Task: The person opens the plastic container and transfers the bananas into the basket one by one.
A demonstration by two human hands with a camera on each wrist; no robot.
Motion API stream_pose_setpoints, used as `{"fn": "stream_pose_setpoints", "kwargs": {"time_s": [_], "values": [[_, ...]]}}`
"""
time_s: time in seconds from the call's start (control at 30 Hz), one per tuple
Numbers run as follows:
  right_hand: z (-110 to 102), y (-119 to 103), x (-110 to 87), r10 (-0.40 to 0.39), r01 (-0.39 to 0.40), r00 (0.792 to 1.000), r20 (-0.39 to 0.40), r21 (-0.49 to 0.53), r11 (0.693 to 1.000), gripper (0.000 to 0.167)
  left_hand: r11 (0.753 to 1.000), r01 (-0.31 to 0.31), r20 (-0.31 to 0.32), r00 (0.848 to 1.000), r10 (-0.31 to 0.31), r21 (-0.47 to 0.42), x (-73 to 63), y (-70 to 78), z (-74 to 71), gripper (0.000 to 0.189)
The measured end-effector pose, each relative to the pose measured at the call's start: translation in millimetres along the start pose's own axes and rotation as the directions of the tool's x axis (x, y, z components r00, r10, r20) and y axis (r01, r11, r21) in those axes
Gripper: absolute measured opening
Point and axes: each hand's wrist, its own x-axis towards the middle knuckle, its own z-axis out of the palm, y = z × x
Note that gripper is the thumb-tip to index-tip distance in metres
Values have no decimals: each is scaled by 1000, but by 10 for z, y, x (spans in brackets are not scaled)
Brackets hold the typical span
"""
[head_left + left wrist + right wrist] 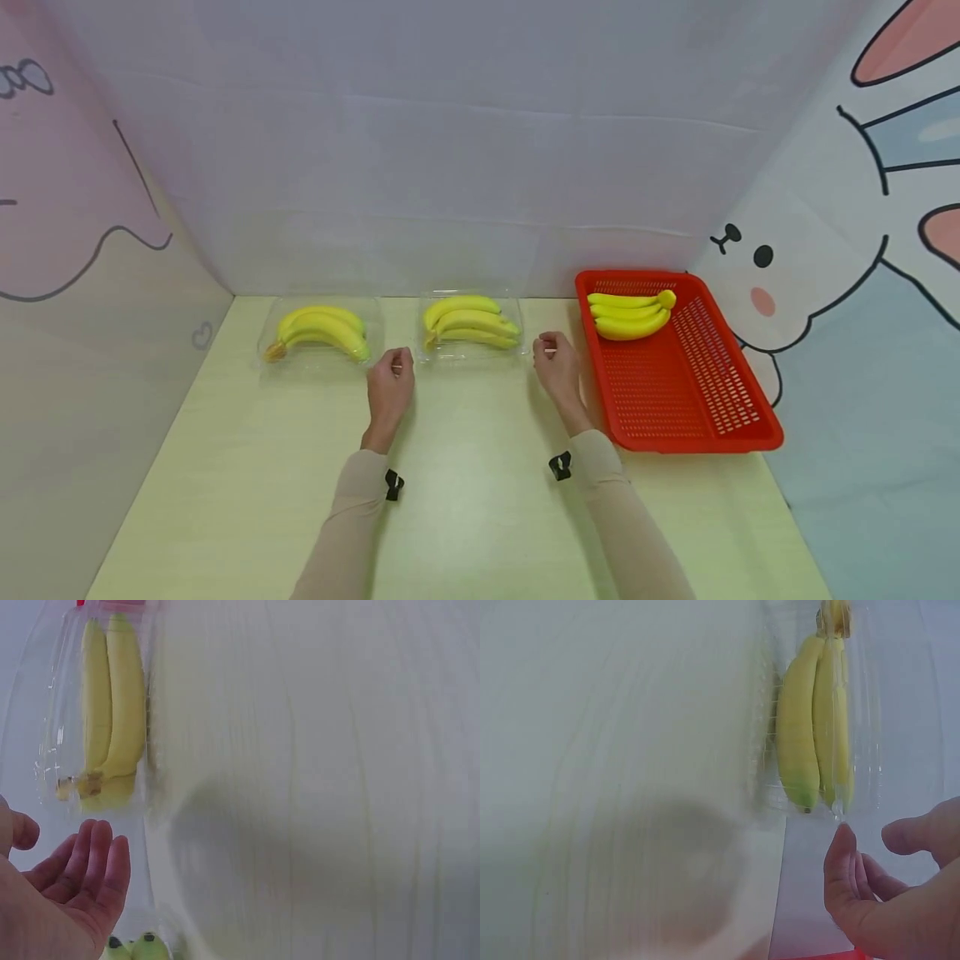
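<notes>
Two clear plastic boxes lie near the back of the table, each with bananas inside. The middle clear box (468, 357) encloses a bunch of bananas (472, 320); the left clear box (375, 312) encloses another bunch of bananas (322, 325). My left hand (391, 385) hovers between these boxes, at the front left of the middle one. In the left wrist view its fingers (96, 859) are slightly bent, with the thumb apart and nothing held. Beside the middle box's right end is my right hand (558, 367), fingers loosely bent, its palm bare in the right wrist view.
A red plastic basket (738, 440) stands on the right of the table (465, 517), close to my right forearm. Another bunch of bananas (632, 317) lies at its back left. Fabric walls with printed cartoon figures rise behind and at both sides.
</notes>
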Motion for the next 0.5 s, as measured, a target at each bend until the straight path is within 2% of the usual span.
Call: {"fn": "stream_pose_setpoints", "kwargs": {"time_s": [0.27, 0.5], "values": [[102, 114, 3, 1, -1, 1000, -13, 64, 998, 24, 997, 68, 33, 997, -67, -41, -9, -14, 75, 36], [150, 133, 3, 15, -15, 1000, 5, 52, 999, 25, 988, 121, 70, 991, -115, -93, 21, -40, 115, 39]]}}
